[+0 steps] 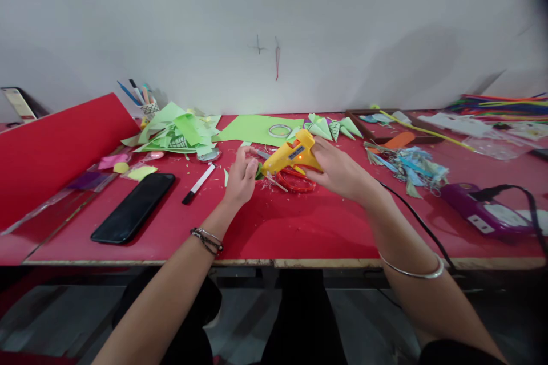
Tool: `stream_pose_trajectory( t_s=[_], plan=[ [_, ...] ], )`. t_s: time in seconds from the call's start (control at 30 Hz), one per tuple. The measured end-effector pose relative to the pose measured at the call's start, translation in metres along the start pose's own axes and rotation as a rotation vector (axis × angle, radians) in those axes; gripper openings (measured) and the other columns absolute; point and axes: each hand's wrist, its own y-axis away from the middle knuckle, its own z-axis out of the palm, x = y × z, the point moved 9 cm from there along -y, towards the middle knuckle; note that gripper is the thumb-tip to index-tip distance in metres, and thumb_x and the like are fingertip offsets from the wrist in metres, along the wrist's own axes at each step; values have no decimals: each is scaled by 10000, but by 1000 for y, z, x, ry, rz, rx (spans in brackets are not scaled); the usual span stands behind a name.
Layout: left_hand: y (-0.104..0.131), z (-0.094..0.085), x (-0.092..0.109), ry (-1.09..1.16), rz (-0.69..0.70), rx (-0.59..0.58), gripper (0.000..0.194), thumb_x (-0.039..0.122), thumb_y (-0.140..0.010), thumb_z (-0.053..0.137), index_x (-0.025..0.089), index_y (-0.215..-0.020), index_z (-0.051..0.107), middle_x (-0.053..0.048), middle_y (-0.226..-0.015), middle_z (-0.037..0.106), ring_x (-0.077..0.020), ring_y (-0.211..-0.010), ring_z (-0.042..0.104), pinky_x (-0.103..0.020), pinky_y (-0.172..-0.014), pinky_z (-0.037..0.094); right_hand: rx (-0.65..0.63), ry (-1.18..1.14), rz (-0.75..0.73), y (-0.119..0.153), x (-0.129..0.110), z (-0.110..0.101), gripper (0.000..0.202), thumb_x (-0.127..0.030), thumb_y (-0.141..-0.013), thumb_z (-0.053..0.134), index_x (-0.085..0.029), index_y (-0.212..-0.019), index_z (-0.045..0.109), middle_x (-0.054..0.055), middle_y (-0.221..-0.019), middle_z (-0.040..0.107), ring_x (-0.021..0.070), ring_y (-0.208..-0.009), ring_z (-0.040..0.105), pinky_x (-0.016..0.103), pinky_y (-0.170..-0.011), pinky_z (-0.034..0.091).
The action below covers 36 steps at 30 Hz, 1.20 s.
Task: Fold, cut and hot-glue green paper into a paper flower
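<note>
My right hand (336,168) is wrapped around the handle of a yellow hot glue gun (285,157), its small orange light lit. The gun's nozzle points left, close to the fingers of my left hand (242,177). Those fingers are pinched on a small green piece (259,171), mostly hidden, so its kind is unclear. Under the gun, red-handled scissors (297,187) lie on the red table (317,228). Behind the gun lie a green paper sheet (244,128), a roll of tape (279,130) and several folded green paper cones (321,127).
Left are a black phone (133,208), a marker (198,184) and a heap of green paper scraps (182,131). Right lie blue tassels (411,168) and a purple power strip (488,211). A black cable (422,222) runs under my right forearm. A white wall (192,40) stands behind.
</note>
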Motion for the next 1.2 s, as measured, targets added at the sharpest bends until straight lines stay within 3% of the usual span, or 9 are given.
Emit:
stream_pose_trajectory(
  t_s=[0.1, 0.27, 0.4, 0.5, 0.67, 0.8, 0.87, 1.07, 1.2],
  plan=[
    [1, 2, 0, 14, -3, -13, 221, 399, -837, 328, 213, -922, 410, 64, -514, 349, -77, -415, 310, -206, -423, 244, 38, -26, -1, -1, -1, -2, 410, -386, -749, 488, -145, -1076, 432, 113, -1026, 489, 241, -897, 498, 357, -718, 426],
    [0, -1, 3, -27, 19, 8, 218, 393, -838, 323, 208, -903, 416, 62, -519, 343, -79, -422, 300, -217, -441, 248, 85, -41, 15, 0, 2, -7, 431, -400, -721, 527, -156, -1067, 444, 92, -967, 493, 231, -870, 498, 351, -710, 425],
    [0, -6, 3, -16, 3, 57, 250, 426, -837, 310, 206, -898, 411, 56, -527, 348, -84, -438, 330, -218, -445, 267, 162, -1, 24, 3, 11, -19, 321, -396, -707, 540, -162, -921, 487, 68, -849, 494, 210, -784, 494, 347, -677, 417],
    [-1, -9, 0, 4, -21, 82, 240, 426, -837, 310, 215, -896, 409, 56, -529, 343, -81, -433, 326, -213, -429, 260, 251, 44, 103, 8, 34, -33, 266, -395, -695, 546, -170, -824, 489, 61, -798, 490, 200, -746, 489, 344, -667, 410],
    [-1, -13, 0, -26, -40, 118, 203, 388, -841, 318, 216, -898, 409, 57, -522, 359, -81, -431, 336, -205, -414, 256, 388, 135, 361, 27, 101, -50, 345, -385, -682, 551, -146, -925, 495, 119, -919, 526, 243, -887, 488, 355, -748, 398],
    [-1, -12, 0, -31, -44, 116, 198, 377, -842, 314, 208, -895, 403, 70, -500, 341, -75, -414, 331, -202, -417, 255, 325, 189, 616, 41, 155, -30, 350, -373, -686, 534, -108, -914, 518, 138, -874, 543, 255, -840, 514, 376, -721, 404],
    [-2, -12, 0, -30, -46, 112, 200, 375, -842, 310, 204, -894, 399, 76, -488, 341, -75, -404, 330, -206, -420, 254, 242, 186, 669, 43, 172, -12, 361, -367, -700, 514, -95, -938, 518, 148, -899, 547, 253, -835, 525, 370, -714, 409],
    [-1, -11, 5, -96, -47, 92, 167, 336, -843, 306, 196, -886, 388, 84, -466, 350, -83, -410, 361, -219, -458, 269, 64, 136, 627, 38, 188, 31, 312, -306, -757, 440, -76, -956, 511, 179, -946, 544, 267, -914, 513, 377, -769, 397],
    [-1, -9, 4, -97, -52, 75, 186, 341, -843, 297, 191, -909, 386, 90, -452, 343, -88, -412, 358, -217, -466, 266, 53, 106, 651, 42, 190, 35, 473, -429, -724, 470, -75, -1037, 469, 195, -1032, 503, 303, -1012, 461, 413, -830, 361]
  ],
)
